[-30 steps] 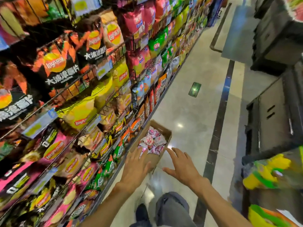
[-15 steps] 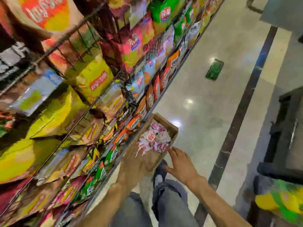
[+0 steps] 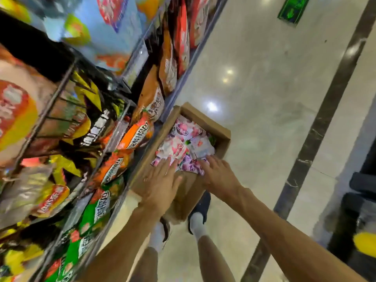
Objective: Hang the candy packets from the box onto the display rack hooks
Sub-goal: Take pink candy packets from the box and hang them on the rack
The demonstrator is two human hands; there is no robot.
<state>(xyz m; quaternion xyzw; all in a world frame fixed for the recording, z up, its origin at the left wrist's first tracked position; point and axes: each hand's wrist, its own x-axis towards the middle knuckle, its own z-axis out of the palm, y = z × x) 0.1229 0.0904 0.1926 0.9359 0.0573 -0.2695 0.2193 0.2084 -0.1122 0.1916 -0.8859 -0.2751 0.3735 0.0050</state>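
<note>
A brown cardboard box (image 3: 220, 132) sits on the floor against the base of the shelving. It holds several pink, white and purple candy packets (image 3: 184, 145). My left hand (image 3: 160, 185) reaches over the box's near edge with straight fingers, its tips at the packets' near side. My right hand (image 3: 218, 173) is spread out at the near right of the pile, fingertips touching the packets. Neither hand grips a packet. The display rack (image 3: 67, 123) with wire hooks and hanging snack bags fills the left side.
Chip bags (image 3: 148, 106) hang low beside the box's left wall. My feet (image 3: 198, 218) stand just behind the box on the glossy tiled floor (image 3: 264, 98). A dark floor stripe (image 3: 317, 131) runs diagonally on the right, with dark fixtures (image 3: 360, 210) beyond it.
The view has dropped toward the box as I bend down. Both hands have moved forward from the box's near edge onto the candy packets.
</note>
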